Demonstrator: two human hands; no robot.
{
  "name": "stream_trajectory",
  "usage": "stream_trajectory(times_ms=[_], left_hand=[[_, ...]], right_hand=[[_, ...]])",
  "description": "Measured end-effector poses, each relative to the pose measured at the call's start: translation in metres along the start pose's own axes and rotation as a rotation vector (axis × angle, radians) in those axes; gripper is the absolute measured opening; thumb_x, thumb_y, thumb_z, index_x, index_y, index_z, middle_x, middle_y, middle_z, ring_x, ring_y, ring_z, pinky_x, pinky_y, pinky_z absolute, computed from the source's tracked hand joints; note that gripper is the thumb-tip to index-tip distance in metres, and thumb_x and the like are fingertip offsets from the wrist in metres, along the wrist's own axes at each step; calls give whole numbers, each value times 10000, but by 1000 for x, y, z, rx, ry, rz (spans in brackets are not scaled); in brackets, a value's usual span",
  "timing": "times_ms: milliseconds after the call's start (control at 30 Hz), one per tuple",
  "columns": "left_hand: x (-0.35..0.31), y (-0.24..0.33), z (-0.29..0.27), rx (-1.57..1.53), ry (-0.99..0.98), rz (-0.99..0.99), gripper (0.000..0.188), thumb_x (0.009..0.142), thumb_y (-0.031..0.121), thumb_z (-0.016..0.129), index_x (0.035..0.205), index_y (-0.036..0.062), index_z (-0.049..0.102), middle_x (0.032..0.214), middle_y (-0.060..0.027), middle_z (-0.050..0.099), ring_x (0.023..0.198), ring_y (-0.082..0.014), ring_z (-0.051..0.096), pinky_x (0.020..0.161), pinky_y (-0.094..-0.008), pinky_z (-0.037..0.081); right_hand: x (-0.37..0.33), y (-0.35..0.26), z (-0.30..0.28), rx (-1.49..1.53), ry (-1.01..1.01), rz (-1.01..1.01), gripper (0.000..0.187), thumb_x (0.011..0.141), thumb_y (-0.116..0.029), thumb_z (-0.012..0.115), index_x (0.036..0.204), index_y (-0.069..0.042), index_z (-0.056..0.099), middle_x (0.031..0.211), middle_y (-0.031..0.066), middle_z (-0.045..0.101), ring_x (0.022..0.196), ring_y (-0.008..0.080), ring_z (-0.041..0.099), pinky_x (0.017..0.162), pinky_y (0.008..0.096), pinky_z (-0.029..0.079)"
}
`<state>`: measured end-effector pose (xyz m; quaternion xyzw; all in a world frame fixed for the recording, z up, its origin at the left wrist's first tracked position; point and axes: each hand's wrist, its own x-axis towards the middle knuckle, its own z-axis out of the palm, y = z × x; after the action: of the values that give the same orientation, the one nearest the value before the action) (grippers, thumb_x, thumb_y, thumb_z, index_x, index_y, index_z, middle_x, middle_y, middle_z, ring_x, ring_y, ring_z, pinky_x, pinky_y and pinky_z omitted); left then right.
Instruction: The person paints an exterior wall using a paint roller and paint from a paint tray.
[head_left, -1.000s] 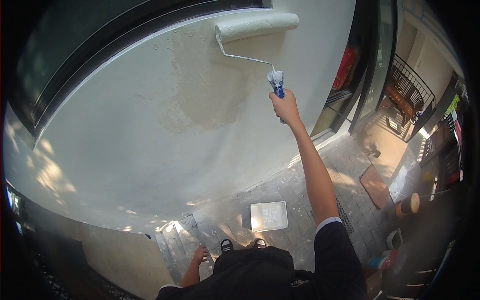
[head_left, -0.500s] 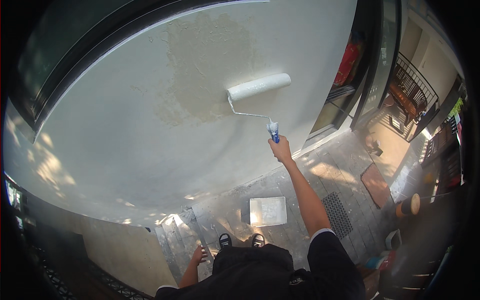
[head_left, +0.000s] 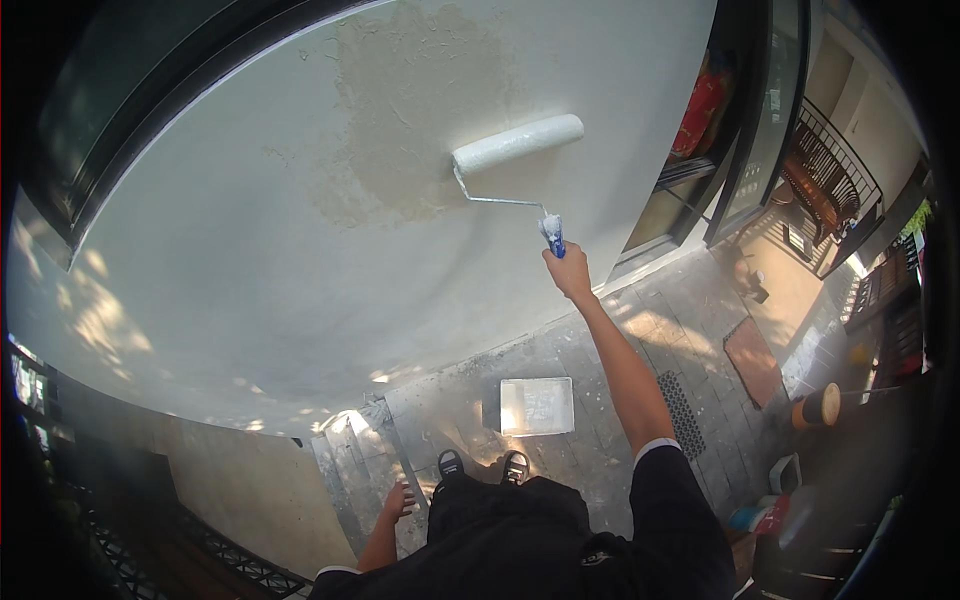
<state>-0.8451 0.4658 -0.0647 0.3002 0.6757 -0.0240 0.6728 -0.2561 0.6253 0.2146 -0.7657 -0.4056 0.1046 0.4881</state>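
Observation:
My right hand [head_left: 567,270] is closed round the blue handle of a paint roller [head_left: 518,145], my arm stretched out toward the wall. White paint coats the roller's sleeve, which lies against the wall [head_left: 240,260] at the right side of a rough beige patch [head_left: 415,110]. Its bent wire frame and the top of the handle are spattered white. My left hand [head_left: 398,500] hangs low by my left side, fingers apart, holding nothing. On the floor ahead of my feet sits a white paint tray [head_left: 537,407], with pale paint in it.
A dark-framed glass door [head_left: 765,130] stands right of the wall. Dark grid mat [head_left: 682,415] and reddish mat [head_left: 754,362] lie on the paved floor [head_left: 450,400]. A round-topped stool [head_left: 818,405] and a wooden bench [head_left: 820,185] are farther right. A step edge [head_left: 395,440] runs left of my feet.
My right hand and the roller have moved a little up in the picture, the sleeve still against the wall. The view has tilted slightly. My left hand has hardly moved.

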Motion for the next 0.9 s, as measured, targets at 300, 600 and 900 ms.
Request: stream_trajectory(times_ms=[300,600,900], left_hand=[[-7,-2,-1,-16,17,40,589,892,548,205,1287,149,382,1206,-147,483,1071,-309,487,878,-506,369],[9,-23,-3,-23,3,53,576,896,523,206,1298,145,370,1224,-153,472,1084,-309,482,888,-513,359],[-18,-5,1,26,67,-5,582,899,516,200,1316,134,342,1251,-174,449,1118,-342,458,896,-529,345]], right_hand=[[45,-103,-19,295,-52,3,243,743,-179,549,589,-26,441,466,41,464,366,139,476,359,286,389],[-11,-4,40,181,-75,74,252,732,-189,561,589,-7,460,474,83,489,370,180,495,386,328,414],[-42,27,56,120,-34,11,271,715,-218,563,602,16,488,502,128,515,405,217,515,438,351,419]])
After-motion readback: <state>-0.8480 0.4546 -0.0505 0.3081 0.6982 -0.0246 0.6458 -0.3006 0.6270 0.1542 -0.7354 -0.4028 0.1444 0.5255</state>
